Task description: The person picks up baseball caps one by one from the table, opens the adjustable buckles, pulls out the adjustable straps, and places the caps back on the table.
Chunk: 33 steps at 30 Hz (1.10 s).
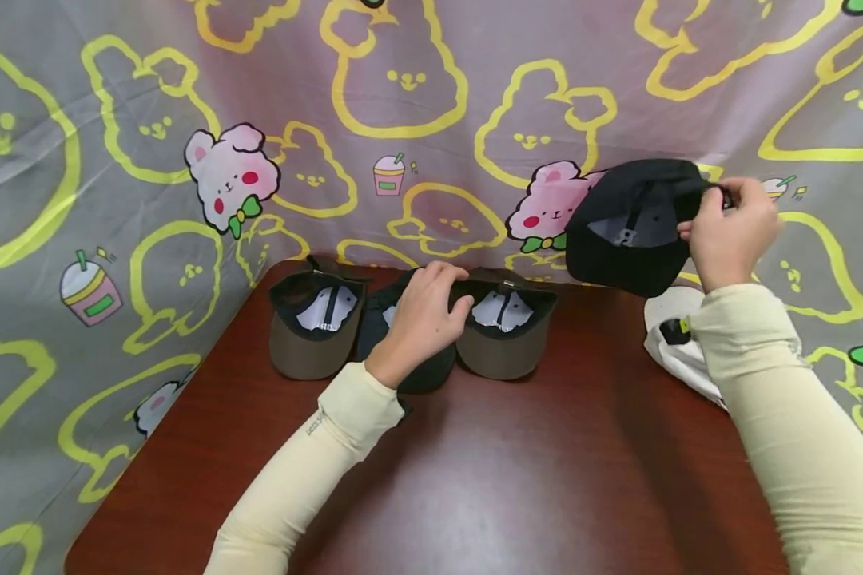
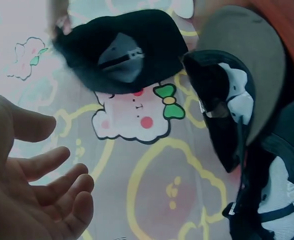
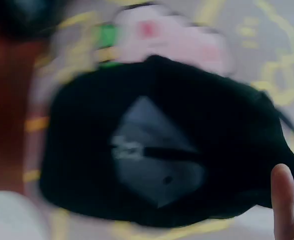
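My right hand [image 1: 737, 231] pinches the back edge of a black cap [image 1: 629, 267], held in the air above the table's right part with its inside facing me. In the right wrist view that black cap [image 3: 226, 150] fills the middle, one finger at its edge. My left hand [image 1: 427, 315], fingers loosely bent, is over a dark cap [image 1: 431, 371] between two brown-brimmed caps, the left one [image 1: 309, 355] and the right one [image 1: 502, 359]. The left wrist view shows my left hand [image 2: 42, 175] with nothing between its fingers; whether it touches a cap cannot be told.
A white cap [image 1: 679, 351] lies at the right edge of the reddish-brown table [image 1: 489, 479], partly behind my right forearm. A grey curtain [image 1: 446, 88] with yellow outlines and pink cartoon animals hangs behind and beside the table.
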Motion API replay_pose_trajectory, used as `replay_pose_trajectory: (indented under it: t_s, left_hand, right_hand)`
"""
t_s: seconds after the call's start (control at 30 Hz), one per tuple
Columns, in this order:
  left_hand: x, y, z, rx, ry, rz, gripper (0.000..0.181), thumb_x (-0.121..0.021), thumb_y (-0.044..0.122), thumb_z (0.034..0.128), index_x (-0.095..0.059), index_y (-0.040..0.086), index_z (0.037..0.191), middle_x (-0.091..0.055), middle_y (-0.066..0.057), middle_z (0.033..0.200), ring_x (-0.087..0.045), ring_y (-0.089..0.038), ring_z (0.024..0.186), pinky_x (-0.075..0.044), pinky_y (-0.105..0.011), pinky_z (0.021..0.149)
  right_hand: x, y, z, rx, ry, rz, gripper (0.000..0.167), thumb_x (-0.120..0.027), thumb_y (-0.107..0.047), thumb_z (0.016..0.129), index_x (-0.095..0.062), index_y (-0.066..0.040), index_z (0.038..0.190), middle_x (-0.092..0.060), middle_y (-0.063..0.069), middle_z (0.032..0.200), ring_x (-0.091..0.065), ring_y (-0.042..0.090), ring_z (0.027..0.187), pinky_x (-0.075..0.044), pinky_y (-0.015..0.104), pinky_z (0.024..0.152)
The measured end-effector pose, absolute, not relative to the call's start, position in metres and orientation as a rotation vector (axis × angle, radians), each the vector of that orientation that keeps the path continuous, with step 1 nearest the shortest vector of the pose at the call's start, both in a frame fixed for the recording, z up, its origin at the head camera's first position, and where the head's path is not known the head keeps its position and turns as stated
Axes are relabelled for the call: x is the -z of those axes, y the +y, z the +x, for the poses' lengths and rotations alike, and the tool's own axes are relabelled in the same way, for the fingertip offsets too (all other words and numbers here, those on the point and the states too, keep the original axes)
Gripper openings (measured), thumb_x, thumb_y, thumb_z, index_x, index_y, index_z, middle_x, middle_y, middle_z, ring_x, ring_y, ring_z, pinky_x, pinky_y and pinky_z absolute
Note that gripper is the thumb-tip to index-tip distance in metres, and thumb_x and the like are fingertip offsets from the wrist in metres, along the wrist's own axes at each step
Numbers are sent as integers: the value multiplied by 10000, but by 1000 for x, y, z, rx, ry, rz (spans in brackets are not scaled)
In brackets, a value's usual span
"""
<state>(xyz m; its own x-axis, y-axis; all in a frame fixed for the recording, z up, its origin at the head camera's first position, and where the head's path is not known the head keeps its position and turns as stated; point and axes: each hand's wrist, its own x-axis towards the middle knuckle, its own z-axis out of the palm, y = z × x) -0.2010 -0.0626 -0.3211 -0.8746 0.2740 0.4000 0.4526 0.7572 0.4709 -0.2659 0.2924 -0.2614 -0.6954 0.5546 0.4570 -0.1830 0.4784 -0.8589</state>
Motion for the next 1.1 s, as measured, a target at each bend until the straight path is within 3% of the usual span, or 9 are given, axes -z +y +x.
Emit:
replay_pose_trajectory:
  t_s: [0.1, 0.2, 0.3, 0.37, 0.53, 0.6, 0.77, 0.97, 1.1]
  left_hand:
    - [324, -63, -202, 815, -2665, -563, 330, -612, 257, 964, -632, 103, 1255, -587, -83, 1309, -546, -282, 1173, -488, -432, 976]
    - [326, -61, -202, 810, -2673, -581, 325, -619, 249, 961, -637, 96, 1247, -591, -85, 1302, -551, -283, 1156, -490, -430, 965]
    - [328, -59, -201, 816, -2678, -604, 327, -618, 246, 963, -636, 92, 1250, -590, -86, 1302, -550, -285, 1162, -485, -434, 968]
    - [330, -58, -201, 814, -2682, -606, 330, -612, 251, 965, -636, 94, 1254, -590, -85, 1304, -549, -285, 1164, -481, -434, 969]
    - [337, -60, -201, 812, -2688, -576, 333, -622, 254, 960, -640, 98, 1254, -590, -87, 1313, -551, -286, 1174, -472, -443, 984]
    - [339, -60, -201, 822, -2695, -575, 334, -626, 250, 958, -638, 101, 1257, -587, -88, 1322, -549, -287, 1184, -472, -449, 989]
    - [343, -60, -201, 834, -2710, -598, 335, -616, 256, 964, -629, 102, 1262, -581, -96, 1324, -545, -298, 1197, -471, -451, 1001]
    - [347, -65, -202, 840, -2708, -545, 325, -627, 238, 961, -630, 101, 1255, -582, -90, 1311, -535, -294, 1194, -479, -446, 974]
    - [350, -65, -202, 841, -2732, -572, 337, -613, 243, 967, -623, 87, 1265, -579, -106, 1318, -535, -300, 1221, -437, -462, 1072]
  right_hand:
    - [308, 303, -251, -1126, -2072, -257, 217, -478, -142, 965, -659, -56, 1048, -498, -332, 664, -489, -185, 408, -431, 36, 509]
    - [349, 306, -228, -892, -2173, -153, 264, -494, -125, 955, -669, 31, 1076, -656, -122, 581, -404, -313, 507, -346, 8, 596]
    - [374, 304, -202, -748, -2219, -71, 212, -541, -80, 914, -681, 41, 1018, -724, 165, 707, -343, -345, 603, -319, 78, 581]
    - [386, 301, -186, -665, -2238, -33, 163, -572, -49, 877, -683, 27, 968, -710, 225, 756, -404, -245, 613, -338, 188, 591]
    - [413, 296, -166, -601, -2331, 65, 99, -621, -15, 853, -650, 15, 943, -675, 228, 745, -607, 337, 604, -437, 496, 604]
    - [422, 297, -161, -589, -2375, 95, 99, -628, -10, 855, -638, 20, 950, -674, 250, 782, -615, 440, 655, -437, 579, 637]
    - [434, 308, -149, -544, -2384, 47, 104, -640, 12, 840, -626, 29, 941, -671, 278, 809, -618, 495, 698, -437, 617, 648]
    - [442, 311, -142, -470, -2421, 132, 119, -655, 35, 796, -605, 22, 903, -634, 244, 684, -587, 468, 596, -428, 619, 582]
    - [452, 308, -140, -458, -2556, 207, 152, -690, 26, 780, -583, 11, 887, -630, 214, 686, -611, 428, 616, -456, 594, 581]
